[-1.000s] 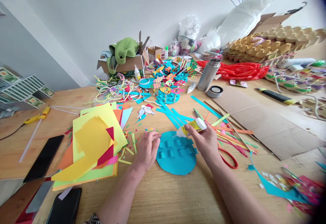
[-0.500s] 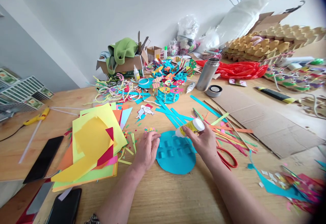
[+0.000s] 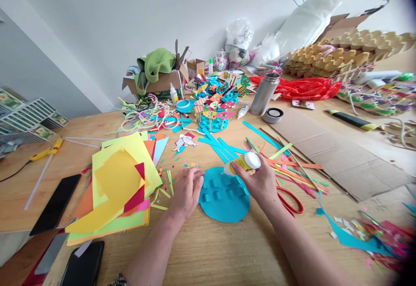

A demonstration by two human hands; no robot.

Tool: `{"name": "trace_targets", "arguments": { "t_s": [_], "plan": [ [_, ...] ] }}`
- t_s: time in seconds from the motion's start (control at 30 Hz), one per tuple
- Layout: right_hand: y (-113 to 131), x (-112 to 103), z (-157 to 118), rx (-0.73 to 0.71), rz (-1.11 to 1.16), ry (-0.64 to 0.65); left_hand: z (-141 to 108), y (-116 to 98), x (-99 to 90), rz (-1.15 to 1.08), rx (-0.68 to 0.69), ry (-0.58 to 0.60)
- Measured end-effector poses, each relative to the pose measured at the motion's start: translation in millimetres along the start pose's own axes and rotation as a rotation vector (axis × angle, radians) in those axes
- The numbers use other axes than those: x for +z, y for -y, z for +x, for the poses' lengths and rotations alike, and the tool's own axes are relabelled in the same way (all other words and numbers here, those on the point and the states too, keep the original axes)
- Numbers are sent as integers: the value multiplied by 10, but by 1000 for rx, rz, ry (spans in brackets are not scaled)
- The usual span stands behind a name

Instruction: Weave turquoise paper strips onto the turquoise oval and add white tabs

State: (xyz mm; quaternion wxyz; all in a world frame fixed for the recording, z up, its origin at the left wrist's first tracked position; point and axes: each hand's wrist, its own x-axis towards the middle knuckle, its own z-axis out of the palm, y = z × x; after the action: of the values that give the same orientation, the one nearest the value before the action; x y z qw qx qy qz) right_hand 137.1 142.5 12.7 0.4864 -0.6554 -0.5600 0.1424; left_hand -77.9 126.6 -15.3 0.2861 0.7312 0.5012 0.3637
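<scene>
A round blue paper disc (image 3: 225, 210) lies flat on the table in front of me, with several raised paper loops in rows across its upper half. Wrapped around a white glue bottle (image 3: 242, 164) with a yellow label, my right hand (image 3: 261, 180) holds it tilted over the disc's upper part, nozzle pointing down and left. The nozzle tip is small, and I cannot tell whether it touches a loop. At the disc's left edge rests my left hand (image 3: 187, 190), its fingers extended and lying against the rim.
Colored paper sheets (image 3: 118, 177) are stacked at left, beside two dark phones. Red-handled scissors (image 3: 290, 201) and paper strips lie right of the disc. Farther back stand a steel flask (image 3: 264, 94), paper fish decorations (image 3: 214, 106) and a cardboard box (image 3: 164, 84). A cardboard sheet (image 3: 338, 151) lies at right.
</scene>
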Motion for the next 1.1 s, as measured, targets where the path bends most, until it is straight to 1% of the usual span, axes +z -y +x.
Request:
{"name": "trace_targets", "arguments": {
  "t_s": [0.33,0.43,0.53,0.63,0.7,0.87,0.97,1.1],
  "plan": [
    [-2,5,-2,3,0,-18,-10,30,15,-2,-1,2],
    [-24,2,-3,45,22,-38,-10,36,15,2,-1,-1],
    [-37,-18,18,173,166,-93,-8,38,11,3,4,1],
    [-28,-45,51,288,398,-88,-7,38,10,4,4,6],
    [-24,-55,68,317,503,-77,-7,36,12,5,2,8],
    [-79,-63,101,374,618,-75,-7,26,9,8,4,9],
    [-143,-95,130,384,628,-82,-9,22,1,9,11,11],
    [-205,-158,165,377,492,-70,-10,38,3,1,20,11]
  ]
}}
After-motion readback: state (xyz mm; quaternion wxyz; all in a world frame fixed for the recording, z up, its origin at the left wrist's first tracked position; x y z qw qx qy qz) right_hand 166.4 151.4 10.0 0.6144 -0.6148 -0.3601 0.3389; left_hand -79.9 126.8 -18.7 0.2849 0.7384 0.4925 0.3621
